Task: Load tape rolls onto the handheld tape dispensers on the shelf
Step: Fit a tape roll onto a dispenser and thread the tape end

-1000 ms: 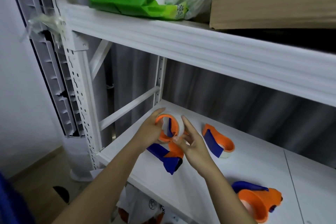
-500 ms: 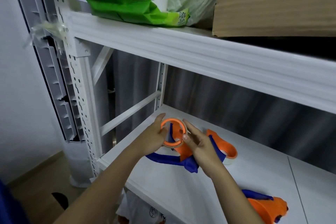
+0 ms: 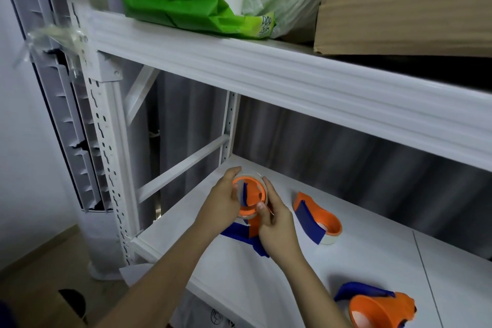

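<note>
- Currently we hold one orange-and-blue tape dispenser point(image 3: 249, 201) with both hands, just above the left end of the lower shelf point(image 3: 359, 255), close to its front edge.
- Our left hand point(image 3: 222, 204) is curled round the left side of the dispenser's round orange hub, thumb on top near the rim and fingers closed against the side.
- Our right hand point(image 3: 277, 226) grips the right and lower side of the same hub, its thumb pressed on the orange face near the bottom rim.
- A clear tape roll point(image 3: 255, 175) sits round the hub; only its pale, translucent edge shows along the top and at the bottom. We cannot tell how far it is seated.
- The dispenser's blue handle part points down and toward the front edge, below our hands.
- A second dispenser point(image 3: 318, 220) lies on the shelf just to the right of our right hand, apart from it, nearer the back, with a white roll edge visible at its lower end.
- A third dispenser point(image 3: 378, 306) lies at the front edge of the shelf, well to the right, partly cut off by the frame.
- On the upper shelf point(image 3: 266, 72) rest a crumpled green bag point(image 3: 186, 10) at the left and a cardboard box point(image 3: 404, 2) at the right.
</note>
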{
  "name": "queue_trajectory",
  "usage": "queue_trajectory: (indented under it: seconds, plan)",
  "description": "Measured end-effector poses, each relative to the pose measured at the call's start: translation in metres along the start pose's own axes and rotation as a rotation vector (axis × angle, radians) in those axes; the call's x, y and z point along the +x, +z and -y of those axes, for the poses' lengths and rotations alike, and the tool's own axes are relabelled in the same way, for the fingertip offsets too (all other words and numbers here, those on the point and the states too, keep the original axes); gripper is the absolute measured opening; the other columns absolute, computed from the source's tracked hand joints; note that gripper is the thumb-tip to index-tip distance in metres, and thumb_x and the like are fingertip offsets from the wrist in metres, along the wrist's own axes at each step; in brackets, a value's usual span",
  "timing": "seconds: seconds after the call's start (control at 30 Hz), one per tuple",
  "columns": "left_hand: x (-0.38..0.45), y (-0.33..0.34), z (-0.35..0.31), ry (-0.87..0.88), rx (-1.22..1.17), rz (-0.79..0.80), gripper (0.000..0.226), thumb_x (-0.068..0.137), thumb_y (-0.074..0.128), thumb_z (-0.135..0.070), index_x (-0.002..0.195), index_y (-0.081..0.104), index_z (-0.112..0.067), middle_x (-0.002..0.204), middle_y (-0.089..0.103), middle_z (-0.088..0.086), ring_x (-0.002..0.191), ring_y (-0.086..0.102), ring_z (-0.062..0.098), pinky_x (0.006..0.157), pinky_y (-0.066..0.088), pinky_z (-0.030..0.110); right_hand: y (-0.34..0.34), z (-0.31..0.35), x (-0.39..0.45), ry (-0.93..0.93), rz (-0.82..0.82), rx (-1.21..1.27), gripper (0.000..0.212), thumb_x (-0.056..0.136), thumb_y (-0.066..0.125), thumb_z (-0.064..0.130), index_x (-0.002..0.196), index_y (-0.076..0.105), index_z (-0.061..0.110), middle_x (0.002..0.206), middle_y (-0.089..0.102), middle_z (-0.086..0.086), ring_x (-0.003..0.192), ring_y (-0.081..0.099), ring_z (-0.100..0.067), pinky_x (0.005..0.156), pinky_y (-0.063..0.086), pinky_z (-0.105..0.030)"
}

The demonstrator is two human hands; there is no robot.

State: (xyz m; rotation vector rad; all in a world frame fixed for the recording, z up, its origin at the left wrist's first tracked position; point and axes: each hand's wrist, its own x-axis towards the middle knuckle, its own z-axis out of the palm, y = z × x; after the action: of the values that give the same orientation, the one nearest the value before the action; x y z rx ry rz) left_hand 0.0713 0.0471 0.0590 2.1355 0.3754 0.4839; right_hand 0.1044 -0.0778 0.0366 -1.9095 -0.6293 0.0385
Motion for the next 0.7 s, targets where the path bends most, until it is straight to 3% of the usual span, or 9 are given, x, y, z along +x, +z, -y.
queue_trajectory:
  seconds: [0.07,0.13,0.3,0.43,0.63,0.7]
  plan:
    - [0.001,0.003,-0.001,-0.015,-0.016,-0.023,0.05,0.096,0.046,-0.028,0.143,0.029,-0.028,0.142,0.045,0.005,0.125,0.047,0.027,0.103,0.043,0.039,0.004,0.003,-0.001,-0.017,-0.026,-0.059,0.048,0.1,0.037,0.025,0.146,0.025,0.035,0.143,0.047,0.004,0.123,0.053,-0.018,0.1,0.048,-0.029]
    - [0.003,0.006,0.0,-0.039,-0.061,-0.058,0.047,0.096,0.043,-0.032,0.142,0.031,-0.028,0.142,0.045,0.006,0.125,0.047,0.029,0.104,0.042,0.046,0.008,0.005,0.0,-0.036,-0.049,-0.145,0.05,0.1,0.036,0.028,0.148,0.02,0.032,0.139,0.051,0.0,0.115,0.059,-0.021,0.096,0.052,-0.036]
    - [0.009,0.009,0.006,-0.075,-0.132,-0.129,0.04,0.1,0.039,-0.027,0.139,0.037,-0.024,0.139,0.048,0.007,0.123,0.049,0.028,0.101,0.044,0.04,-0.001,0.002,0.013,0.02,0.12,-0.138,0.058,0.101,0.039,0.019,0.149,0.012,0.037,0.143,0.046,0.003,0.12,0.054,-0.016,0.093,0.05,-0.02]
    - [0.016,0.009,0.008,-0.082,-0.116,-0.125,0.04,0.1,0.039,-0.028,0.139,0.038,-0.024,0.137,0.051,0.008,0.12,0.052,0.028,0.099,0.045,0.039,-0.008,0.003,0.018,0.041,0.098,-0.041,0.057,0.099,0.045,0.013,0.145,0.026,0.04,0.143,0.047,0.008,0.127,0.05,-0.015,0.099,0.045,-0.022]
    - [0.014,0.009,0.007,-0.072,-0.104,-0.173,0.04,0.1,0.038,-0.027,0.139,0.039,-0.023,0.136,0.051,0.009,0.12,0.052,0.028,0.1,0.046,0.042,-0.001,0.003,0.019,0.039,0.069,-0.023,0.055,0.098,0.046,0.013,0.145,0.028,0.037,0.142,0.048,0.008,0.127,0.05,-0.016,0.105,0.044,-0.032]
    - [0.012,0.01,0.006,-0.059,-0.118,-0.189,0.04,0.1,0.038,-0.028,0.139,0.039,-0.022,0.136,0.052,0.009,0.12,0.052,0.029,0.1,0.047,0.041,0.001,0.004,0.016,0.043,0.028,-0.001,0.054,0.098,0.046,0.012,0.145,0.031,0.034,0.141,0.05,0.007,0.126,0.051,-0.016,0.102,0.045,-0.026]
